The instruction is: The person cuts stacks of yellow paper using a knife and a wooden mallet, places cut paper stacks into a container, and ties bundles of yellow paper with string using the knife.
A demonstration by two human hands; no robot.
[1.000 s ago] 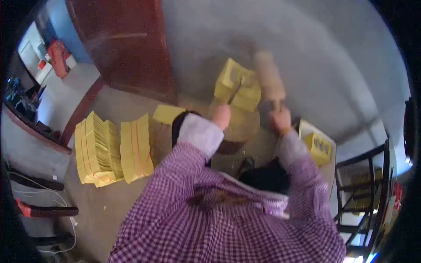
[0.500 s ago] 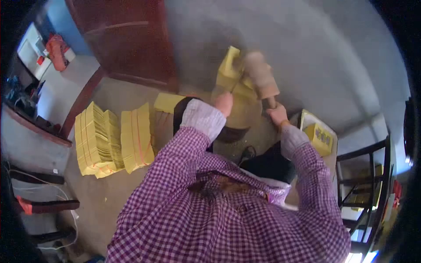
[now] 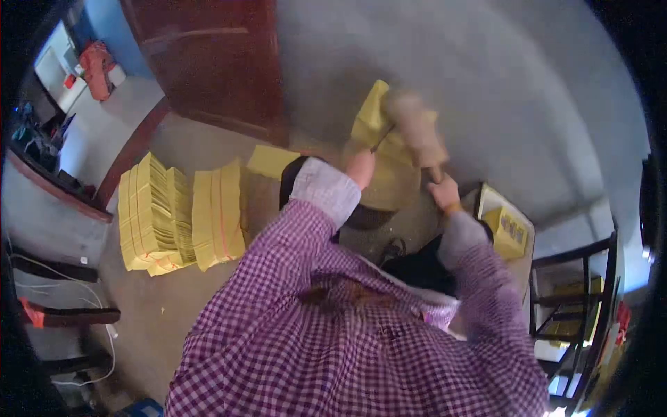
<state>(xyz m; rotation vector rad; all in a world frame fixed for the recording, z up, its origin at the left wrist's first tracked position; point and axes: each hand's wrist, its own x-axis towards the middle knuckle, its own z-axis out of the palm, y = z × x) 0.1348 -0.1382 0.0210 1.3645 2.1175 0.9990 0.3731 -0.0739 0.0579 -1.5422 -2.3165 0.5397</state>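
My right hand [image 3: 443, 193] is wrapped round the handle of a wooden mallet [image 3: 420, 135], whose head is blurred and points away from me. My left hand [image 3: 361, 168] is closed on a thin dark rod-like tool [image 3: 383, 138]; its exact kind and its tip are unclear. Yellow paper [image 3: 370, 115] stands in a pile beyond my left hand, and the mallet head overlaps it in view. Under the paper is a round, wood-coloured block [image 3: 389, 191]. Whether the mallet touches the rod cannot be made out.
On the floor at left stand bundles of yellow paper [image 3: 217, 212] tied with red string. A flat yellow sheet pile [image 3: 269, 161] lies near the block. At right are a yellow box-like pile [image 3: 511, 233] and a dark rack [image 3: 577, 299]. A red-brown door [image 3: 208, 62] stands behind.
The view has shifted slightly, so the room appears moved a little. The mallet head is blurred in both frames and sits slightly lower now. Both hands keep their holds.
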